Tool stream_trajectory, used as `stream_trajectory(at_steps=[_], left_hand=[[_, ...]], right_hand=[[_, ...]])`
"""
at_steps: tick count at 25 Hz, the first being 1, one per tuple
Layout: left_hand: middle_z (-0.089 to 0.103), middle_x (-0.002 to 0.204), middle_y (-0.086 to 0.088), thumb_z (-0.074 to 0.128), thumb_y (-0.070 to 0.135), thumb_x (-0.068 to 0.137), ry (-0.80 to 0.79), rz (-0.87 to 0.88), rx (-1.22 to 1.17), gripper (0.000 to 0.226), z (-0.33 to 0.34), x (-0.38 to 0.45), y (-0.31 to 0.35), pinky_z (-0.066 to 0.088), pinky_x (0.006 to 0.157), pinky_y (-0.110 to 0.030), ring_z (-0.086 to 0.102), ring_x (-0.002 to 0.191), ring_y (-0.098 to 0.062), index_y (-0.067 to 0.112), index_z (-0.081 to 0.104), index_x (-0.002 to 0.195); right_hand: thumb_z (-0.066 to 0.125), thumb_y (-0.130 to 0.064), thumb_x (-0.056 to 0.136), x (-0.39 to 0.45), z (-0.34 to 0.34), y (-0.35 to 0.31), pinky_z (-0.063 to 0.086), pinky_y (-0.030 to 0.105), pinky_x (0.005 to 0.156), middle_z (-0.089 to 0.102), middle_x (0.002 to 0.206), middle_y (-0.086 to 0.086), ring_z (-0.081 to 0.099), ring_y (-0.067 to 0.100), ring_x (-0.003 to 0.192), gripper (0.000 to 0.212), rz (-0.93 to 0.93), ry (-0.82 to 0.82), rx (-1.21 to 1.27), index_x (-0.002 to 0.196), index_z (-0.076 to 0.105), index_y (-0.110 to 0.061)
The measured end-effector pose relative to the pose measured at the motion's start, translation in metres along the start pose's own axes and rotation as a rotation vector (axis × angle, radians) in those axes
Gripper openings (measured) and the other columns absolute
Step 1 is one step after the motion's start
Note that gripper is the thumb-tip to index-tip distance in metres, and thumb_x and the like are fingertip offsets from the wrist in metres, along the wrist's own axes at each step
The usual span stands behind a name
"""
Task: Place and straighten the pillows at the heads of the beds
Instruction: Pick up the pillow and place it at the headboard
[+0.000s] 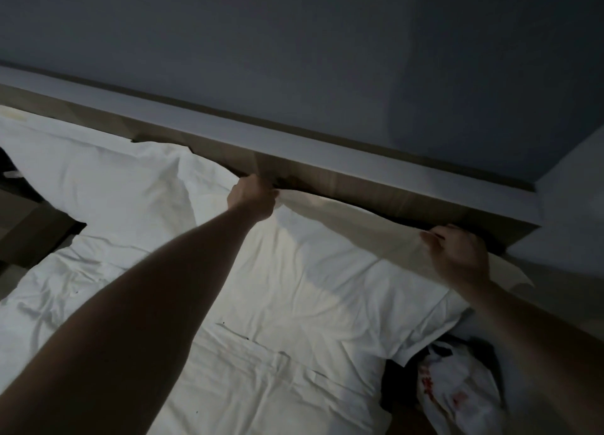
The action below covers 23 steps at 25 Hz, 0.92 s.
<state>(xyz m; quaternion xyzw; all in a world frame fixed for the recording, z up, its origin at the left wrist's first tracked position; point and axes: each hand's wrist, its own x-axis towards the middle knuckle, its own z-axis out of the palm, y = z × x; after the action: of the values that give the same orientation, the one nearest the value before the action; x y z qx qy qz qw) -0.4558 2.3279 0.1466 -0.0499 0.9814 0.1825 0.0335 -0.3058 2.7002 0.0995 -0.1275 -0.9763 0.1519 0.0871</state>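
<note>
A white pillow point(327, 271) lies at the head of the bed, its far edge against the wooden headboard point(343, 179). My left hand point(251, 196) is closed on the pillow's far left corner. My right hand point(457, 255) pinches the far right part of the same edge, lifting the flap a little. A second white pillow point(104, 179) lies to the left, also against the headboard. Both arms reach forward over the white bedding point(261, 369).
A white plastic bag point(457, 392) with red print sits beside the bed at the lower right, next to something dark. A grey ledge point(359, 153) tops the headboard below the wall. A wooden surface point(29, 228) shows at the left. The room is dim.
</note>
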Motion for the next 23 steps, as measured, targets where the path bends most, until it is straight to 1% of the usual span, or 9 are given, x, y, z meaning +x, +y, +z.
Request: stream_trajectory(at_steps=[3, 7, 11, 13, 15, 16, 18, 20, 23], left_hand=[[0.075, 0.111, -0.015, 0.064, 0.04, 0.097, 0.02, 0.023, 0.031, 0.031, 0.005, 0.004, 0.006, 0.058, 0.084, -0.042, 0.069, 0.104, -0.039, 0.014, 0.076, 0.11], [0.076, 0.108, -0.012, 0.063, 0.044, 0.096, 0.078, 0.079, 0.0, 0.028, 0.001, 0.017, 0.013, 0.053, 0.078, -0.038, 0.07, 0.102, -0.037, 0.023, 0.078, 0.107], [0.076, 0.109, -0.013, 0.063, 0.043, 0.097, 0.032, 0.073, 0.09, 0.028, 0.019, 0.014, 0.015, 0.048, 0.076, -0.036, 0.07, 0.102, -0.039, 0.023, 0.078, 0.108], [0.076, 0.107, -0.013, 0.063, 0.041, 0.097, 0.05, 0.071, 0.087, 0.025, 0.026, 0.014, 0.016, 0.048, 0.077, -0.036, 0.07, 0.102, -0.039, 0.024, 0.078, 0.109], [0.077, 0.106, -0.012, 0.062, 0.038, 0.098, 0.068, 0.09, 0.089, 0.023, 0.028, 0.018, 0.016, 0.051, 0.08, -0.037, 0.07, 0.101, -0.039, 0.026, 0.077, 0.11], [0.077, 0.105, -0.013, 0.061, 0.037, 0.098, 0.079, 0.101, 0.092, 0.022, 0.027, 0.019, 0.015, 0.052, 0.08, -0.038, 0.07, 0.1, -0.04, 0.026, 0.077, 0.11], [0.077, 0.104, -0.013, 0.061, 0.035, 0.097, 0.121, 0.132, 0.089, 0.021, 0.026, 0.019, 0.016, 0.049, 0.076, -0.037, 0.07, 0.099, -0.041, 0.025, 0.077, 0.106], [0.076, 0.102, -0.013, 0.059, 0.035, 0.098, 0.169, 0.163, 0.065, 0.021, 0.026, 0.016, 0.018, 0.044, 0.072, -0.036, 0.069, 0.096, -0.042, 0.024, 0.076, 0.104], [0.075, 0.105, -0.013, 0.058, 0.036, 0.099, 0.184, 0.173, 0.04, 0.021, 0.03, 0.008, 0.021, 0.045, 0.072, -0.037, 0.069, 0.096, -0.042, 0.024, 0.073, 0.106]], right_hand=[[0.058, -0.032, 0.104, 0.0, 0.003, 0.004, 0.05, 0.045, 0.077, 0.07, 0.085, 0.012, 0.068, 0.038, 0.081, 0.03, -0.001, -0.009, 0.03, 0.087, 0.075, -0.014], [0.051, -0.036, 0.103, -0.005, -0.004, 0.016, 0.049, 0.043, 0.073, 0.071, 0.087, 0.012, 0.067, 0.037, 0.078, 0.039, -0.051, 0.158, 0.076, 0.09, 0.077, -0.011], [0.051, -0.034, 0.098, -0.008, -0.001, 0.019, 0.05, 0.046, 0.079, 0.075, 0.092, 0.014, 0.068, 0.038, 0.086, 0.035, 0.044, 0.062, 0.11, 0.099, 0.078, -0.012], [0.052, -0.033, 0.101, -0.013, 0.001, 0.029, 0.051, 0.047, 0.081, 0.076, 0.097, 0.013, 0.067, 0.039, 0.089, 0.033, 0.078, 0.066, 0.0, 0.102, 0.078, -0.012], [0.042, -0.036, 0.101, -0.023, 0.003, 0.046, 0.05, 0.045, 0.081, 0.076, 0.099, 0.014, 0.066, 0.039, 0.09, 0.044, 0.075, 0.001, -0.151, 0.101, 0.077, -0.011], [0.039, -0.034, 0.1, -0.026, 0.002, 0.052, 0.05, 0.045, 0.079, 0.076, 0.096, 0.016, 0.066, 0.04, 0.087, 0.045, 0.097, -0.013, -0.142, 0.099, 0.077, -0.009], [0.043, -0.027, 0.096, -0.027, -0.004, 0.062, 0.051, 0.045, 0.074, 0.074, 0.087, 0.021, 0.066, 0.041, 0.079, 0.039, 0.151, 0.075, -0.066, 0.093, 0.076, -0.008], [0.047, -0.023, 0.095, -0.024, -0.01, 0.066, 0.049, 0.045, 0.071, 0.073, 0.084, 0.021, 0.065, 0.042, 0.076, 0.034, 0.171, 0.198, -0.045, 0.093, 0.077, -0.007], [0.051, -0.023, 0.095, -0.03, -0.008, 0.064, 0.047, 0.045, 0.073, 0.074, 0.09, 0.019, 0.066, 0.043, 0.084, 0.031, 0.229, 0.279, -0.06, 0.096, 0.078, -0.01]])
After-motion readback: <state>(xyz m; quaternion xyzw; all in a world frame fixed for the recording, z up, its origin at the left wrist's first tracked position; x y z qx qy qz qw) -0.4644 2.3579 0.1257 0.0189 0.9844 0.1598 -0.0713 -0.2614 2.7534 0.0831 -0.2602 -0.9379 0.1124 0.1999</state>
